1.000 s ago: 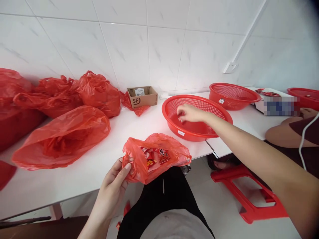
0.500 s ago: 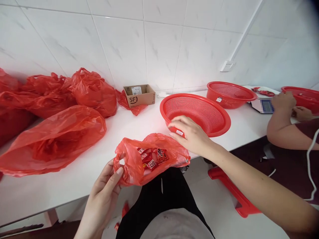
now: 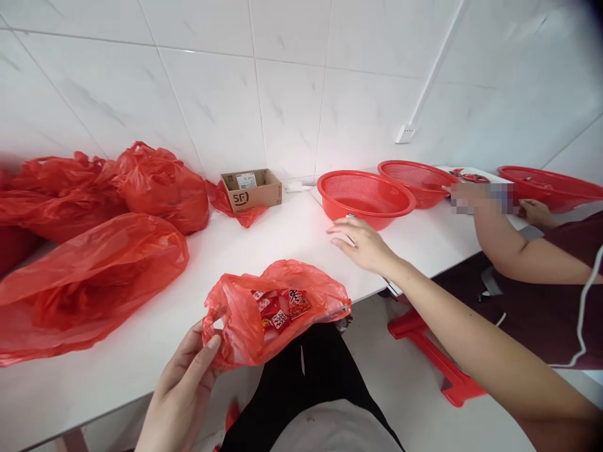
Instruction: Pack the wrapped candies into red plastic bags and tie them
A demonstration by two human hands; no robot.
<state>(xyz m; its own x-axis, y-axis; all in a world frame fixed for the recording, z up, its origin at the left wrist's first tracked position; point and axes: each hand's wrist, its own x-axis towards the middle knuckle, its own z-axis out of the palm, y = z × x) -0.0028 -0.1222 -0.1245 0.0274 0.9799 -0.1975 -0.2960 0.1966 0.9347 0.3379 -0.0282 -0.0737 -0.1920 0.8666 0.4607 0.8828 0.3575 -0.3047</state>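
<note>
My left hand (image 3: 191, 367) pinches the handle end of a red plastic bag (image 3: 240, 314) at the table's front edge. The bag's mouth gapes upward, and several small red snack packets (image 3: 282, 311) with printed characters lie inside. Over the table, my right hand (image 3: 360, 242) hovers with fingers stretched out and apart. It is in front of the nearest red colander (image 3: 367, 196), close to its front side; whether the fingertips touch it I cannot tell. Nothing shows in this hand.
Several full red bags (image 3: 160, 188) and an open red bag (image 3: 94, 282) crowd the left. A small cardboard box (image 3: 252, 190) stands by the wall. Further right are a second colander (image 3: 414, 179), a third (image 3: 551, 185), a co-worker's arm (image 3: 499, 238) and a red stool (image 3: 436, 358).
The nearest colander has been pushed back towards the wall, away from the bag. The view has turned slightly right. The co-worker's hand has shifted over the blurred device; my left hand keeps its hold.
</note>
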